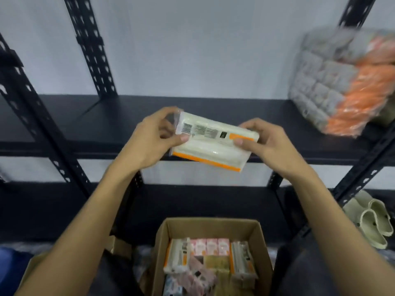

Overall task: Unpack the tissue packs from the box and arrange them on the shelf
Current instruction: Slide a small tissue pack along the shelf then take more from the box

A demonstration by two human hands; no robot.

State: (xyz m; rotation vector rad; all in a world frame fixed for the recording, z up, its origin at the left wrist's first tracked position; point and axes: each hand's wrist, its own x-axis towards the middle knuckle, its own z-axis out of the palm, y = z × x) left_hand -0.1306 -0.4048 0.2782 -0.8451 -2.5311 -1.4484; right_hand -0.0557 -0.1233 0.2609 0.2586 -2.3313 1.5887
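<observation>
**Ben:** What is the biggest thing in front of you?

**Mia:** You face a tall black shelf (128, 116) made of metal, with holes in its posts. It stands against a pale wall (192, 39). The board at the height of your hands is bare in the middle.

**Ben:** Is anything on that board?

**Mia:** Yes. Far to your right sits a big bundle (339, 82) wrapped in clear plastic, part grey and part orange. It looks blurry, so you cannot read it.

**Ben:** What is down low?

**Mia:** A brown box (162, 253) sits open below your arms. More packs (211, 259) stand and lie inside it, some white and orange, some pink, one blue.

**Ben:** And beside the shelf?

**Mia:** A pair of pale shoes (372, 221) sits low on your right.

**Ben:** Where is the tissue pack?

**Mia:** You hold one tissue pack (213, 144) up in the air, in front of the shelf board and well above the box. It is white with orange edges, and it tilts down to your right. A label with black stripes faces you.

**Ben:** What are your hands doing?

**Mia:** Your left hand (149, 142) pinches the left end, thumb on the front and fingers curled behind. Your right hand (265, 142) pinches the right end the same way.
</observation>
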